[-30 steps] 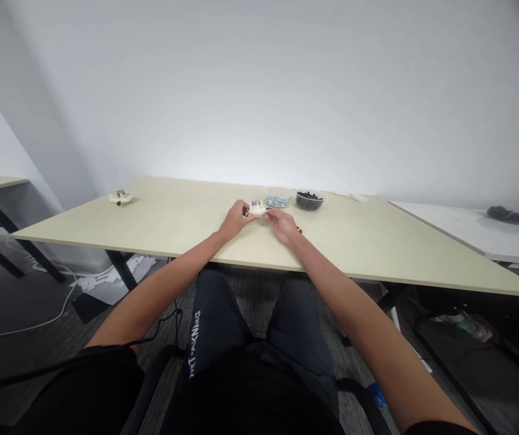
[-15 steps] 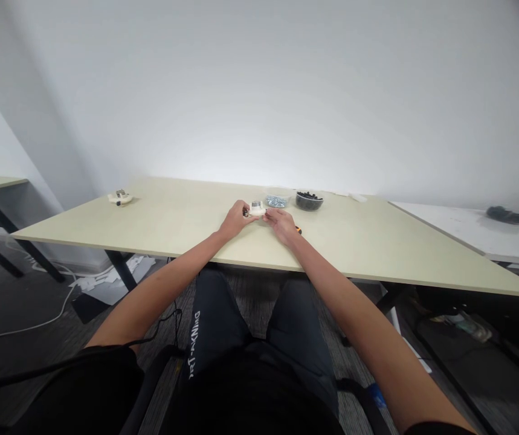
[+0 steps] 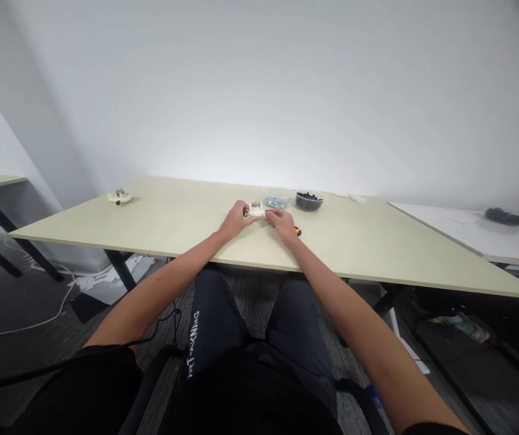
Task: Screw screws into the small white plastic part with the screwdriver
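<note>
My left hand (image 3: pixel 234 220) is closed around the left end of a small cream-white plastic part (image 3: pixel 256 209), which has a grey metallic piece on top. Dark bits show at that end, by the left fingers. At the part's other end, my right hand (image 3: pixel 281 221) has its fingertips pinched on a small dark piece (image 3: pixel 267 211), too small to name. An orange-and-black handle (image 3: pixel 298 231) lies on the table, partly covered by the right hand. Just behind the hands stands a clear tub of shiny silvery small parts (image 3: pixel 278 200).
A clear bowl of small black parts (image 3: pixel 309 202) stands right of the tub. Another cream-white part (image 3: pixel 119 196) rests at the far left of the pale table (image 3: pixel 368 241). A white table (image 3: pixel 444 229) adjoins on the right, carrying a dark bundle (image 3: pixel 508 216).
My right fingers have drawn slightly away from the part's right end, and the dark piece shows more. The orange-and-black handle is a little more exposed. My left hand stays in place.
</note>
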Action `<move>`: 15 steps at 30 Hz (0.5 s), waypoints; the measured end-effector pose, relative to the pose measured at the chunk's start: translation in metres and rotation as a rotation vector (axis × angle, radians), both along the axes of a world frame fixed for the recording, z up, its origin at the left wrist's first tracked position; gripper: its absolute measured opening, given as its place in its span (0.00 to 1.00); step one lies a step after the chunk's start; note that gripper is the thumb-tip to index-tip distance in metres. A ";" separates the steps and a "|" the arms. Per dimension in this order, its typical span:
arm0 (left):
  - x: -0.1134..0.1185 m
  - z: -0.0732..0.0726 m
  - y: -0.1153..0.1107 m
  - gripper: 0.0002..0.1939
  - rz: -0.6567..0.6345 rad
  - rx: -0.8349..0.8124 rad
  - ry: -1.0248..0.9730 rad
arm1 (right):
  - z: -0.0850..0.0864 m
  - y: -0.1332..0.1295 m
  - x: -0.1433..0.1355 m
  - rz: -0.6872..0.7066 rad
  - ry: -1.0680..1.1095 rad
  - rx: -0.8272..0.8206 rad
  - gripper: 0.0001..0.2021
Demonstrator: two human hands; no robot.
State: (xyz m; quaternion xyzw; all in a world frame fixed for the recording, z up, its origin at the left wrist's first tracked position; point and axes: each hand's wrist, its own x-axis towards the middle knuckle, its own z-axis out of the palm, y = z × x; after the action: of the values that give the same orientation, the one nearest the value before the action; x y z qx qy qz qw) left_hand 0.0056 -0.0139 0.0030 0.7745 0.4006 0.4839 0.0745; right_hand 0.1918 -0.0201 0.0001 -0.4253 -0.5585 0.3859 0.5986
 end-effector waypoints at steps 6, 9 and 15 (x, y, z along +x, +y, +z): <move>-0.001 -0.010 0.013 0.15 0.118 0.007 0.098 | 0.004 -0.010 -0.002 -0.300 -0.414 0.256 0.11; -0.001 -0.013 0.015 0.15 0.165 -0.009 0.161 | 0.010 -0.021 0.000 -0.414 -0.669 0.298 0.14; 0.003 -0.003 0.004 0.14 0.135 -0.077 0.176 | 0.007 -0.030 0.003 -0.695 -0.962 0.052 0.13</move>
State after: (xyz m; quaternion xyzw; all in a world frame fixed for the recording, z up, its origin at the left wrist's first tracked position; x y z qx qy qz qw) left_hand 0.0085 -0.0104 0.0003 0.7818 0.4752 0.4022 0.0360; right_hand 0.1952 -0.0498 0.0069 -0.6955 -0.6044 -0.0829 0.3797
